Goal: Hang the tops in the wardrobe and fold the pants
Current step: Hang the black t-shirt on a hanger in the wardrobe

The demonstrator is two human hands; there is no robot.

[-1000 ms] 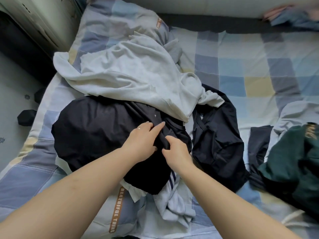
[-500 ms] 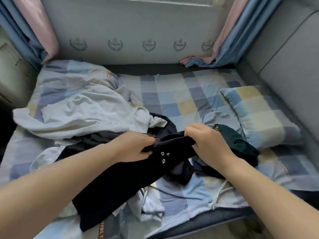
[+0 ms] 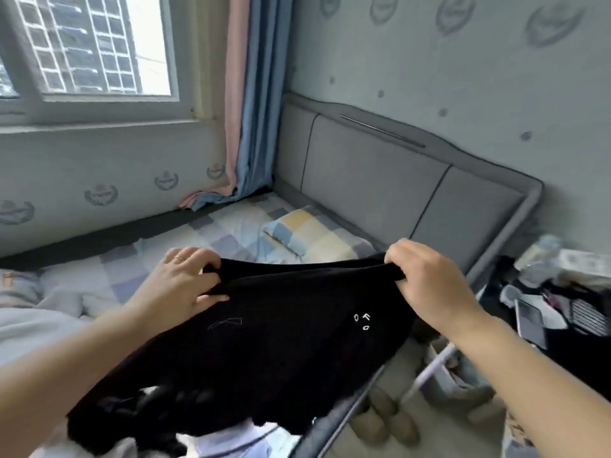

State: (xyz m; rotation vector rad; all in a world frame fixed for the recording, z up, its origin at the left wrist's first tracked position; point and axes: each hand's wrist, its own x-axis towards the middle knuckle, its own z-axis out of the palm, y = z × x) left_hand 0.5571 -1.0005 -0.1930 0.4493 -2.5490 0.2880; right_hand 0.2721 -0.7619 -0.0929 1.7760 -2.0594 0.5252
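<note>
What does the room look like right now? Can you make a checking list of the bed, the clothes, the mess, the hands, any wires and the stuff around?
Surface: bed with checked sheet.
Job's things: black garment, small white letters, held stretched by its top edge; lower part trails toward the bed.
Clutter: pale clothes at left; checked pillow.
Hands: left hand and right hand each grip the garment's edge.
Cables: nothing seen.
Surroundings: grey headboard, window, pink-and-blue curtain, crowded side table, slippers on floor.
</note>
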